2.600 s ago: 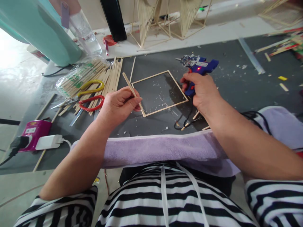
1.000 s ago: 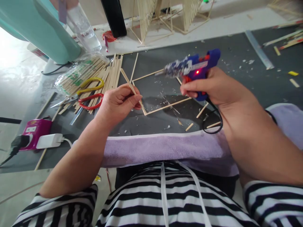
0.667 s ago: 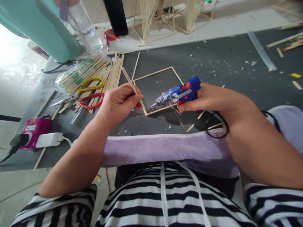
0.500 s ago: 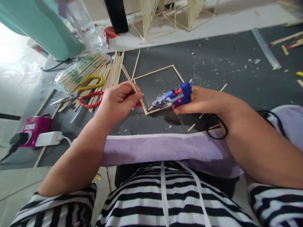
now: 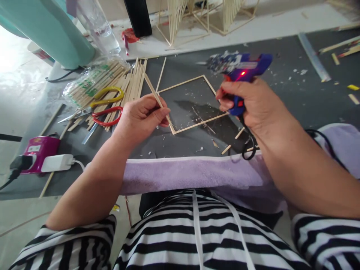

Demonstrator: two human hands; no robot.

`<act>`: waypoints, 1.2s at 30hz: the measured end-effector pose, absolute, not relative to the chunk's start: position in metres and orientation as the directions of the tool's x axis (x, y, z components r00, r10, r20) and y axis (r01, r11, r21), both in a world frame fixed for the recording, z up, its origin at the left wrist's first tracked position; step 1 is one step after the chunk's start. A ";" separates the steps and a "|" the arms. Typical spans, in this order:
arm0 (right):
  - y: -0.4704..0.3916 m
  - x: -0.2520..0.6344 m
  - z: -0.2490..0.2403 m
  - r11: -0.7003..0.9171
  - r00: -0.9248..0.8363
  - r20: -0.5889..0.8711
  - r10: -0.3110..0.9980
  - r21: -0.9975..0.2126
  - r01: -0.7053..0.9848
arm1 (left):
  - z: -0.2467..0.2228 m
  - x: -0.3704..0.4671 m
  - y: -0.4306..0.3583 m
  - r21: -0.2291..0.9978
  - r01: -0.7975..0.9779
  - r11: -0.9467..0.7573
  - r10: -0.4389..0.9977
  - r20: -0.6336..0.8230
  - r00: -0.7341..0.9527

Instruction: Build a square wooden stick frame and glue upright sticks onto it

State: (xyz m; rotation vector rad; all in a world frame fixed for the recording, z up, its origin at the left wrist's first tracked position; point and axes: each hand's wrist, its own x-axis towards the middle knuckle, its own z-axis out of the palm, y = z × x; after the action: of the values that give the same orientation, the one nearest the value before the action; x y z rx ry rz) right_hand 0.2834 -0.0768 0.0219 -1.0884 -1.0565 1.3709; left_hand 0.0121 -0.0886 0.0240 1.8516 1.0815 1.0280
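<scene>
My left hand (image 5: 146,117) pinches a thin wooden stick (image 5: 151,84) that slants up to the left, its lower end by the near-left corner of a square stick frame (image 5: 185,84). The frame lies flat on the dark grey table (image 5: 270,90). My right hand (image 5: 250,101) is wrapped round the handle of a blue glue gun (image 5: 247,67). The gun is raised over the right part of the frame, nozzle to the left, with a red light on. White residue covers its front. Its black cord hangs below my hand.
Scissors with yellow and red handles (image 5: 107,116) lie on loose sticks (image 5: 134,84) beside a bag of sticks (image 5: 90,80). A teal bottle (image 5: 64,33) stands back left, a magenta power adapter (image 5: 42,148) front left. Stick structures (image 5: 177,22) stand behind. A purple towel (image 5: 191,174) lines the near edge.
My right hand has lifted the glue gun from the frame's near-left corner, up and to the right. My left hand has stayed almost in place with the stick.
</scene>
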 end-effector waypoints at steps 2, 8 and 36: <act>-0.071 0.291 0.024 -0.042 0.053 -0.057 0.997 -0.966 -0.255 | 0.024 0.012 -0.087 0.880 0.304 -0.365 0.907 0.263 0.328; -0.059 0.298 0.019 -0.080 0.204 -0.133 0.970 -0.965 -0.249 | 0.025 0.013 -0.085 0.890 0.291 -0.352 0.907 0.248 0.339; -0.051 0.285 0.009 -0.097 0.310 -0.090 0.946 -0.995 0.005 | 0.026 0.013 -0.088 0.866 0.253 -0.431 0.872 0.328 0.363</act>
State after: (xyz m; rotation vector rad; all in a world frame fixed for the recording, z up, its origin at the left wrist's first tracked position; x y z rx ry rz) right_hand 0.2852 -0.0508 0.0091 -1.4248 -0.9406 1.0298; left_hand 0.0130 -0.0883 0.0258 1.8883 0.9784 1.0644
